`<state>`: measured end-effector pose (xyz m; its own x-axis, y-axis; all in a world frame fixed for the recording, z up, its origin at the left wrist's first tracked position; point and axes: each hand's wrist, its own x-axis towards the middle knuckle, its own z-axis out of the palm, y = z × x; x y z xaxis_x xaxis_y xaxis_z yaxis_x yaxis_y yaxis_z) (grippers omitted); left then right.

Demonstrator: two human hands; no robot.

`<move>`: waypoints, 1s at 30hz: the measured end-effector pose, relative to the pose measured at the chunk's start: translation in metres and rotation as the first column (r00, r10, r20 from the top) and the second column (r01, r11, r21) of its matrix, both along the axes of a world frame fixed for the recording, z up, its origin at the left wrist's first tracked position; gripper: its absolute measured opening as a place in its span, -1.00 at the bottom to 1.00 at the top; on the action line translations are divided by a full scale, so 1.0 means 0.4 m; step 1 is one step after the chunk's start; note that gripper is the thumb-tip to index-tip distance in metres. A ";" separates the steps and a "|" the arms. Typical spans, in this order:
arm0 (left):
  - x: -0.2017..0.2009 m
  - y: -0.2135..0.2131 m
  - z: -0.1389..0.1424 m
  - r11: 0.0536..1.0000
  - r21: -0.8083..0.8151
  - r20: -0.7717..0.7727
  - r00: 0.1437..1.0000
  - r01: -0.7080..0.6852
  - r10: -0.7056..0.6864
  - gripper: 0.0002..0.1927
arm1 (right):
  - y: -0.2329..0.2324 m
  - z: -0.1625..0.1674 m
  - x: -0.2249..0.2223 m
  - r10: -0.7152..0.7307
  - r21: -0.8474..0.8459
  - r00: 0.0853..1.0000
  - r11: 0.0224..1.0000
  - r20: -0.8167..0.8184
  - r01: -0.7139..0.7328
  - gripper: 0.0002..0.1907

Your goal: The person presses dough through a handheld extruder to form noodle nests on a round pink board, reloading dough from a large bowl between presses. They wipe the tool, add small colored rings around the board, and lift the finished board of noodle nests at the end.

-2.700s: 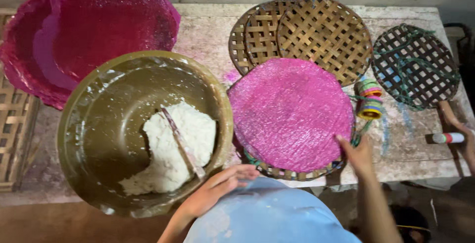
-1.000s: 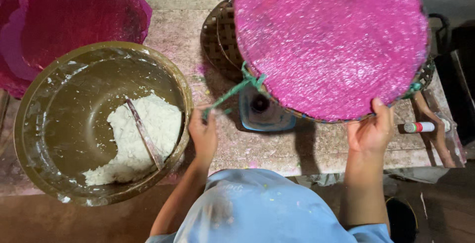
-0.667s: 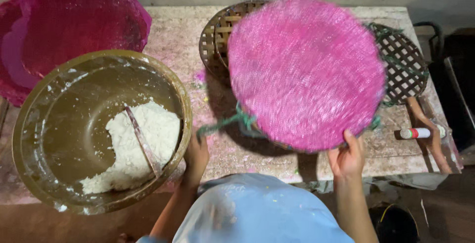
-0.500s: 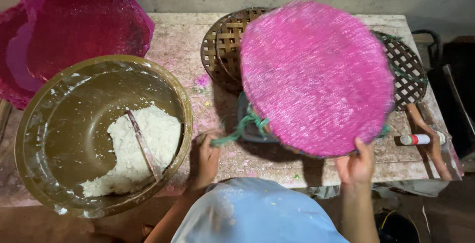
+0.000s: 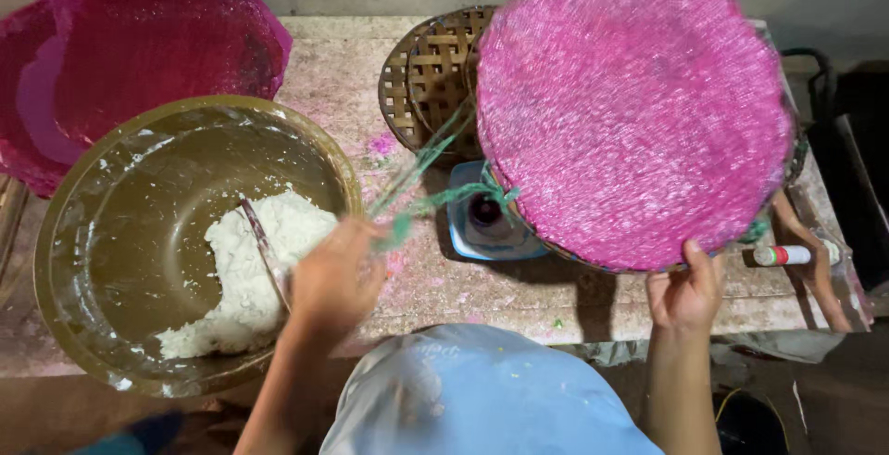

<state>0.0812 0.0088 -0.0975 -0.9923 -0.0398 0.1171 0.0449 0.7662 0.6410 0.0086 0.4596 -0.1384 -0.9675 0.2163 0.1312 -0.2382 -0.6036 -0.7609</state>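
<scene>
My right hand (image 5: 687,290) grips the near rim of a round woven tray covered with pink mesh (image 5: 634,108) and holds it lifted and tilted above the table. A green cord (image 5: 435,198) hangs from the tray's left rim. My left hand (image 5: 338,274) is blurred and closed on the end of that cord, beside the big bowl. Under the raised tray a small blue square dish (image 5: 482,228) with a dark round centre shows on the table.
A large brown bowl (image 5: 83,261) at the left holds white dough (image 5: 250,274) and a thin stick. Pink mesh sheets (image 5: 139,48) lie at the far left. Bare woven bamboo trays (image 5: 431,71) are stacked behind. A white tube with a red cap (image 5: 787,254) lies at the right edge.
The pink tray was lifted off the table by its rim, showing the blue dish beneath. My left hand moved from the table edge to the green cord.
</scene>
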 end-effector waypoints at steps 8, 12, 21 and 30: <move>0.139 -0.013 -0.219 0.970 0.034 0.242 0.939 0.241 -0.242 -0.51 | -0.082 -0.197 0.042 0.142 -0.031 0.946 0.990 0.291 -0.139 -0.47; 0.144 -0.010 -0.209 0.972 0.189 0.123 0.979 0.136 -0.161 -0.57 | -0.115 -0.257 0.085 0.260 -0.008 0.881 0.960 0.395 -0.280 -0.49; -0.044 0.158 -0.352 0.699 0.670 0.197 0.967 -0.251 0.159 -0.09 | -0.126 -0.168 0.126 0.209 0.039 0.847 0.965 0.489 -0.261 -0.64; -0.041 0.159 -0.348 0.910 0.397 -0.143 0.972 -0.116 0.187 -0.09 | -0.152 -0.236 0.134 -0.049 0.378 0.801 0.898 0.597 -0.226 -0.62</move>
